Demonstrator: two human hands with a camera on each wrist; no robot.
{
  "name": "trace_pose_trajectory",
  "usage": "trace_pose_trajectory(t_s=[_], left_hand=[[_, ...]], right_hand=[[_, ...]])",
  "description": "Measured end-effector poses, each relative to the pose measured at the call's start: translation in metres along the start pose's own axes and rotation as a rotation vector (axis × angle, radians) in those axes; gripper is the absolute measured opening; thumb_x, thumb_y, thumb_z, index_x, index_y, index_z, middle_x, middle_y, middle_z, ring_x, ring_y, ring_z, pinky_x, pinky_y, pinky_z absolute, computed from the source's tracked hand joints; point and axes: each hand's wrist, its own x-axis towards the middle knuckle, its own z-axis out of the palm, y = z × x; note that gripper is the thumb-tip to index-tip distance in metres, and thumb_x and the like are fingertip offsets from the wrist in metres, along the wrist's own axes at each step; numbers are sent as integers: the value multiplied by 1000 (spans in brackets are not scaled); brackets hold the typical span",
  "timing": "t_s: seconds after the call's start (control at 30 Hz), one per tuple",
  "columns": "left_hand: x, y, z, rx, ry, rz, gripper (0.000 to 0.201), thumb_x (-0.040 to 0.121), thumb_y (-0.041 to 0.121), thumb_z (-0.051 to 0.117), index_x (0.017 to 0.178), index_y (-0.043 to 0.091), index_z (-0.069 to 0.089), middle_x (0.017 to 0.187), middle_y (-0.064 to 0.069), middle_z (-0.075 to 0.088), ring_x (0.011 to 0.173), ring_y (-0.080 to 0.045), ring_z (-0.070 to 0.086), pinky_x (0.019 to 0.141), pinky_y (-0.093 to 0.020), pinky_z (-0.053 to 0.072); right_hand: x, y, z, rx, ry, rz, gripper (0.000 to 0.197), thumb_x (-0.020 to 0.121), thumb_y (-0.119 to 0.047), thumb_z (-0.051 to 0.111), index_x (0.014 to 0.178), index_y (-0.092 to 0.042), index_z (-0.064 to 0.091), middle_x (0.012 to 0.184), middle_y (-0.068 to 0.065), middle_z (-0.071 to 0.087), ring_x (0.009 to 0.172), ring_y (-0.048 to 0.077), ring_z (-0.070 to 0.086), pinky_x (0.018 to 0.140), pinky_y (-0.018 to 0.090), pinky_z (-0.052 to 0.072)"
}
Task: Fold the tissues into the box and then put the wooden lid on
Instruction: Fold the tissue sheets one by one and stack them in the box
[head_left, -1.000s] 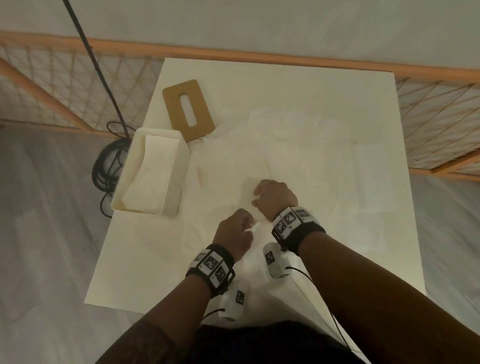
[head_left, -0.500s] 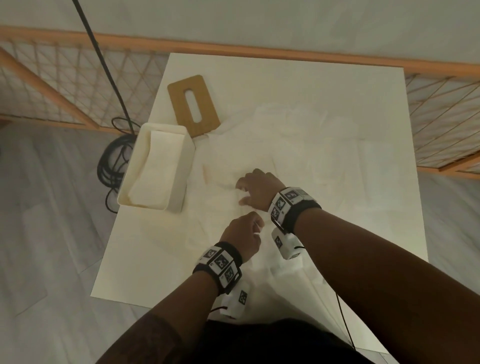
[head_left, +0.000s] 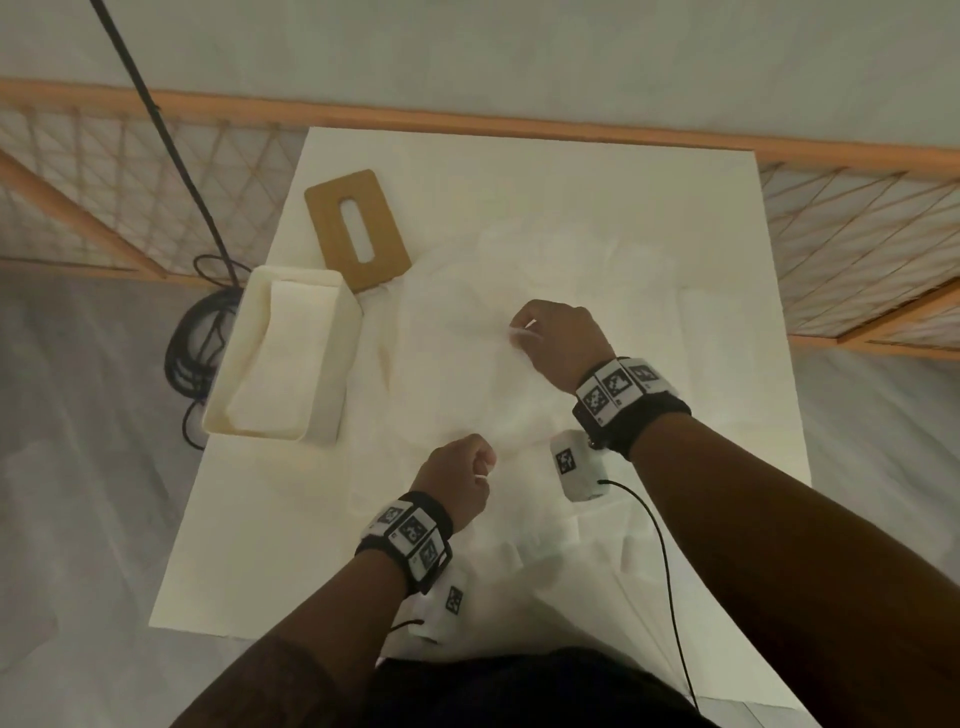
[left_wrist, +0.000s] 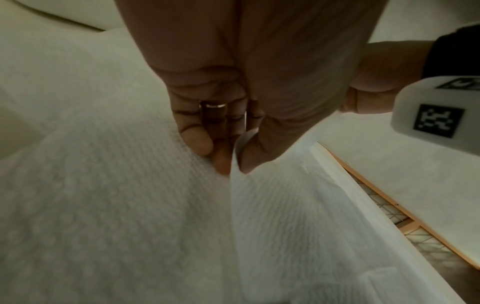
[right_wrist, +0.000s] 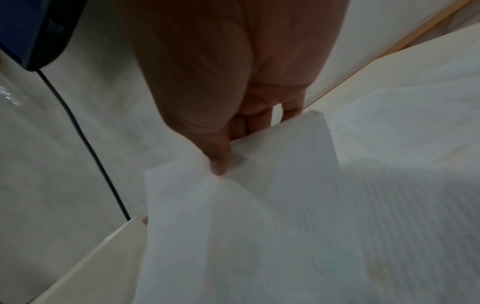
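— Right hand (head_left: 558, 340) out over the middle of the table (head_left: 571, 187), thumb and fingers pinching the far edge of a white tissue (head_left: 483, 384). You seeing that?

— Clear as day. In the right wrist view the thumb is clamped down on a folded corner of the sheet, and the embossed paper fans away below it.

— And the left hand (head_left: 460, 480)?

— Nearer the body, curled tight, pinching the near edge of that same tissue. The left wrist view shows thumb against fingertips (left_wrist: 197, 142) with the paper edge caught between them, a ring (left_wrist: 211, 106) on one finger.

— So one sheet, two grips, lifted between the hands?

— Raised at both pinches, yes, sagging a little between them. More tissues (head_left: 597, 260) lie spread loose across the tabletop underneath and around.

— Where's the box (head_left: 283, 358)?

— Left edge of the table, white, open on top, with a folded stack of tissue lying inside it. It's well clear of both hands.

— And the wooden lid (head_left: 357, 228)?

— Flat on the table just beyond the box, slot facing up, one corner close to the box's far end. Whether they touch, I cannot tell.
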Motion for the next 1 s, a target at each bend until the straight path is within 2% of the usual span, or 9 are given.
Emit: trace_pose_trajectory(t_s=[0.1, 0.23, 0.33, 0.43, 0.5, 0.57, 0.63, 0.83, 1.0], left_hand=[[1, 2, -1, 23, -13, -14, 28, 83, 4, 55, 99, 25, 62, 89, 10, 61, 82, -12, 59, 74, -24, 50], [3, -2, -6, 45, -28, -54, 26, 87, 9, 59, 109, 22, 63, 102, 7, 64, 95, -14, 62, 84, -26, 51], [6, 2, -15, 25, 49, -42, 19, 92, 33, 68, 107, 23, 62, 103, 5, 68, 96, -15, 63, 83, -25, 47], [14, 19, -35, -267, 172, -128, 55, 87, 71, 57, 111, 21, 63, 107, 5, 67, 100, -17, 62, 85, -30, 44], [23, 33, -47, -602, 123, -184, 73, 78, 81, 51, 118, 21, 62, 117, 0, 68, 109, -21, 62, 92, -37, 47], [31, 43, -52, -962, 31, -196, 69, 82, 70, 65, 127, 19, 61, 127, -2, 68, 118, -24, 62, 103, -41, 47], [36, 50, -56, -1165, -25, -145, 53, 86, 42, 73, 128, 13, 61, 127, -6, 69, 119, -27, 63, 107, -46, 47], [31, 60, -59, -1043, -126, -73, 24, 97, 10, 63, 120, 15, 67, 114, -4, 74, 102, -23, 70, 88, -40, 57], [22, 58, -63, -775, 71, 66, 16, 96, 8, 67, 104, 19, 75, 97, -9, 79, 91, -25, 76, 83, -39, 60]], right_hand=[[-3, 6, -5, 33, 105, 26, 8, 96, -30, 66, 99, -25, 71, 101, -8, 64, 89, 12, 61, 70, 20, 39], [-9, 13, -26, 176, 199, 148, 8, 95, -28, 66, 93, -21, 68, 86, -10, 67, 76, 7, 59, 59, 9, 35], [-15, 21, -44, 395, 168, 256, 7, 93, -25, 67, 91, -20, 63, 84, -5, 69, 73, 13, 64, 62, 22, 46], [-29, 27, -60, 766, 88, 303, 2, 96, -15, 66, 96, -15, 64, 93, 10, 73, 80, 29, 68, 69, 32, 52], [-41, 30, -70, 984, 2, 267, 7, 99, -8, 61, 105, -10, 64, 96, 15, 73, 83, 30, 70, 70, 34, 56], [-51, 36, -76, 1104, -74, 234, 15, 101, -5, 56, 114, -6, 64, 102, 18, 73, 85, 29, 72, 71, 36, 60], [-57, 46, -77, 1142, -100, 204, 23, 102, -5, 55, 124, -3, 63, 111, 19, 72, 94, 29, 71, 81, 37, 61], [-72, 74, -73, 1280, -23, 193, 31, 101, 0, 52, 131, 0, 59, 122, 19, 70, 108, 28, 69, 98, 35, 56], [-82, 82, -65, 1074, -1, 252, 28, 100, -4, 58, 126, -9, 68, 120, 17, 73, 109, 35, 71, 95, 46, 58]])
